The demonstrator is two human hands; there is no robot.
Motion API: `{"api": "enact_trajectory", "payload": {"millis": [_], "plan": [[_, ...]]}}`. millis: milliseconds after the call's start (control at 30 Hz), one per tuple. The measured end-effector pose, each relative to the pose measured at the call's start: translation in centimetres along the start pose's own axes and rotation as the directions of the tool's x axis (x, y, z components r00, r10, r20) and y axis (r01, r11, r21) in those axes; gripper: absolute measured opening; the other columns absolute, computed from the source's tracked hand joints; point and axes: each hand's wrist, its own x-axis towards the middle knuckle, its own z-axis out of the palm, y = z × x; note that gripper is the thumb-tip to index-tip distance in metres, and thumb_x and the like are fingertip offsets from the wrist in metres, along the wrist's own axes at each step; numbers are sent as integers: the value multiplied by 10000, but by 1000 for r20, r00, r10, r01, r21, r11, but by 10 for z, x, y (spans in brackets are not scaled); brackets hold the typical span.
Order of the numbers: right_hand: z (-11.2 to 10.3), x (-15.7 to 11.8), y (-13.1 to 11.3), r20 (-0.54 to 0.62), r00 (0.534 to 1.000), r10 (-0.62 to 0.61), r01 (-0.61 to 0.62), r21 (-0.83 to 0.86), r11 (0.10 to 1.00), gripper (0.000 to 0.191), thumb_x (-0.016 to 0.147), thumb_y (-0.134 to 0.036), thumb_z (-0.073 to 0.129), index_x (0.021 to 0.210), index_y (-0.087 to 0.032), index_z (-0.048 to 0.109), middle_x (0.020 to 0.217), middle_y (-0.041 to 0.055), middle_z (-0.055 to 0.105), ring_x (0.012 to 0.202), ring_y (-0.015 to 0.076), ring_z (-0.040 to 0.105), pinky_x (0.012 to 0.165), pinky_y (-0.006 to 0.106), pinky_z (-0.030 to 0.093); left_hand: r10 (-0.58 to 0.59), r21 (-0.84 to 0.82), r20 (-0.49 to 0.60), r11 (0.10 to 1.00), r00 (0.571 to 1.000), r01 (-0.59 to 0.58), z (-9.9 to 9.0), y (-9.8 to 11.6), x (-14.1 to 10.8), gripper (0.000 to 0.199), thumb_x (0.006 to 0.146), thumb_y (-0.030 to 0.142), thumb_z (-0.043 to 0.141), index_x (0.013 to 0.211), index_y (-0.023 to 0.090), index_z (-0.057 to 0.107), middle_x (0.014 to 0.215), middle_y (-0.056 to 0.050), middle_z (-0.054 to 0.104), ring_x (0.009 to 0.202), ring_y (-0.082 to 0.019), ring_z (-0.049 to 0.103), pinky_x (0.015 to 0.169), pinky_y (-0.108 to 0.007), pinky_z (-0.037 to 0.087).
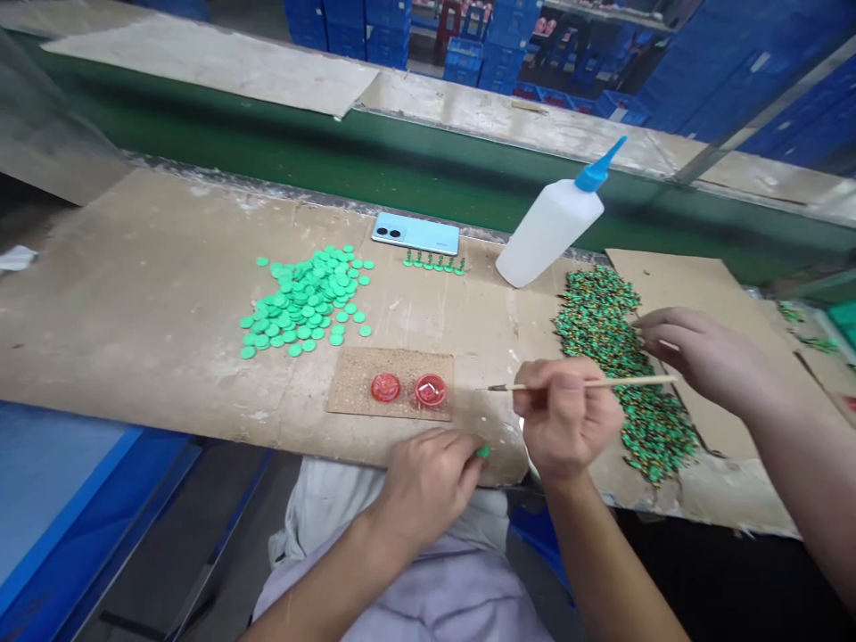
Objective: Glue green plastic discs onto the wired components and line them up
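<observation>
My left hand (432, 477) is closed near the table's front edge, pinching a small green disc (482, 451) between thumb and fingers. My right hand (570, 417) grips a thin paintbrush (638, 381), its dark tip pointing left above the table. Left of that tip, two small red caps (430, 390) rest on a piece of brown cardboard (348, 383); the right one looks like a shallow cup with something shiny inside. Further left lies a loose pile of green discs (300, 299). A row of several green discs with small upright figures (434, 264) stands beyond the cardboard.
A light blue phone (415, 234) lies at the back. Beside it stands a white squeeze bottle (552, 227) with a blue nozzle. Another person's hand (702, 357) reaches over a heap of small green-and-gold pieces (598, 321) on the right. Blue crates (384, 31) are stacked behind.
</observation>
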Motion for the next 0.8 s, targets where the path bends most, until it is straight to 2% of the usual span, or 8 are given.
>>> {"api": "enact_trajectory", "payload": {"millis": [33,100,200,267,400,533,667,800], "plan": [[-6,-7,-4,-55,998,-4,5,20,1000,248,1064,-316,510,858,-203,589,598,-40,493,445,100,455,437,236,363,-7,-5,11,1000,1000,8,0,0,0,91,935,191,652,1000,212,712,884,-16,770,793,-212,736,696,-306,555],[-17,-21,-8,-76,997,3,-3,-2,1000,250,1061,-306,510,848,-201,587,591,-39,483,452,103,453,448,241,368,-17,-11,37,1000,999,17,-1,0,1,82,937,190,656,992,210,713,888,-17,771,804,-209,739,709,-304,559],[-28,-35,-9,-17,998,58,-59,-74,996,249,1069,-304,482,871,-207,596,583,-37,484,478,118,481,460,244,385,-27,-13,66,1000,997,28,-3,1,2,89,928,185,673,1003,206,715,905,-19,777,826,-219,745,735,-317,565],[-28,-34,-6,36,997,67,-62,-121,991,241,1072,-300,478,894,-203,610,609,-28,523,502,123,515,477,248,409,-40,-11,75,999,996,41,-4,3,2,102,916,177,685,1007,208,718,921,-19,782,836,-227,749,738,-325,566],[-10,-11,0,199,980,14,37,-250,968,235,1065,-278,488,901,-195,633,662,-5,596,543,126,564,503,246,437,-58,4,83,998,995,58,-5,4,3,62,908,184,689,956,206,720,874,-13,776,800,-236,747,690,-329,557],[15,12,6,331,942,-51,168,-335,927,353,1060,-265,460,732,-197,574,666,21,626,532,121,570,504,252,435,-57,34,84,998,995,54,-3,3,1,64,913,199,673,854,186,695,834,-29,762,783,-239,738,677,-334,552],[24,13,12,372,927,-36,163,-315,935,318,1034,-204,480,726,-198,558,660,7,627,478,101,533,468,242,403,-44,31,69,999,997,42,0,1,0,62,923,206,656,876,189,693,844,-34,762,784,-236,733,688,-338,557],[25,11,15,422,906,-32,184,-324,928,332,1030,-184,473,707,-199,549,672,16,640,502,105,552,482,237,420,-24,21,51,1000,998,23,2,0,-1,66,928,197,640,888,191,691,860,-38,762,798,-224,730,714,-330,562]]}}
